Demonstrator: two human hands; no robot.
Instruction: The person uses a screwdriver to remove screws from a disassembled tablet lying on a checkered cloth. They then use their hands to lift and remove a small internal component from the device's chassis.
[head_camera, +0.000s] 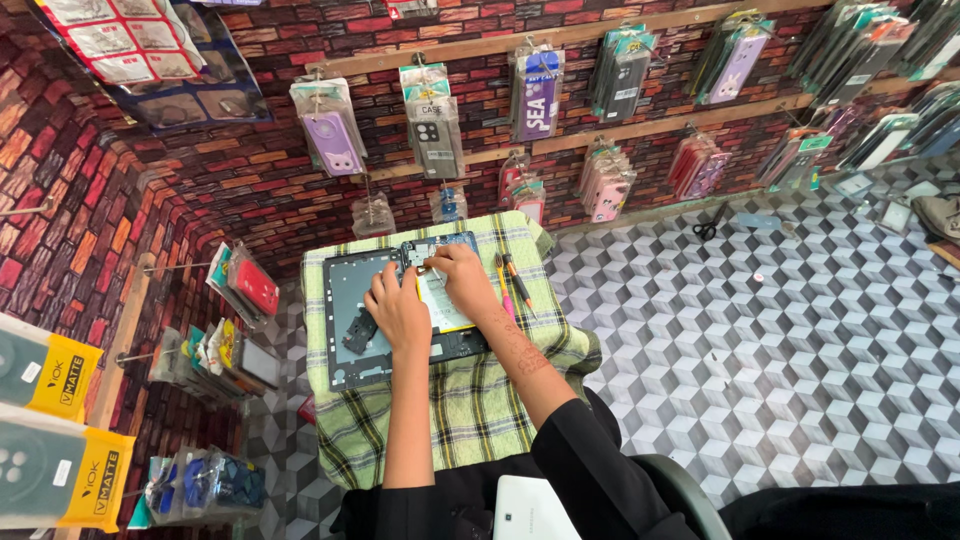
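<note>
A flat white rectangular device (537, 508) is seen nearest the camera, resting on the lap between black sleeves; ahead of it a small table draped in a green and yellow checked cloth (450, 410) is noted. On the cloth lies an opened dark grey tablet chassis (345, 300), back cover removed, a pale yellow battery panel (440, 305) exposed at its middle. The left hand (397, 312) is laid palm down on the chassis, fingers loosely curled, pressing it steady; nothing is gripped. The right hand (462, 278) is bent over the upper edge of the battery panel, fingertips pinched together; whether a small tool or part is held cannot be told. Two orange-handled screwdrivers (512, 282) lie on the cloth just right of the chassis; packaged phone cases (332, 128) hang on the brick-patterned wall beyond.
</note>
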